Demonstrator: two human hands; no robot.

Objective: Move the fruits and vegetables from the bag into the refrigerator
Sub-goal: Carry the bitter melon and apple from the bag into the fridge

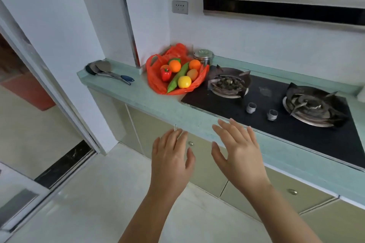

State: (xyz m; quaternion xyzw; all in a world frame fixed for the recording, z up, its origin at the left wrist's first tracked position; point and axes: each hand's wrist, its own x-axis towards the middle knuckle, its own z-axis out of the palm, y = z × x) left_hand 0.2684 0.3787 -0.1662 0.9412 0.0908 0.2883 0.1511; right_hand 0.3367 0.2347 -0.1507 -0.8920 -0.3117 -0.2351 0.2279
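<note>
**Nothing out of the bag yet, both hands empty**

From where I stand, the job looks barely begun. The orange plastic bag [158, 83] lies spread open on the pale green countertop [138, 92], tucked into the corner just left of the gas hob [276, 108], and it is full. I count two oranges [174, 65], a red bell pepper [166, 74], a long green cucumber [177, 78] lying slantwise across the heap, a yellow fruit, lemon-like [184, 82], and a brownish one [192, 74] behind it that I cannot name with confidence. A bit of green shows behind the left orange; what it is I can't tell. No refrigerator is in sight from here, so as far as I can judge every piece has yet to be carried over.

The left hand [170, 161] and the right hand [240, 156] are held out in front of the cabinet doors, palms down, fingers [235, 126] spread and loose, gripping nothing. They sit low, at the front edge of the counter, and the bag lies well apart from them, up and to the left toward the wall. The nearest pieces to the fingertips are the yellow fruit and the cucumber's lower tip.

A steel canister [204, 57] stands just behind the bag, and a spatula [107, 71] rests further left.
</note>
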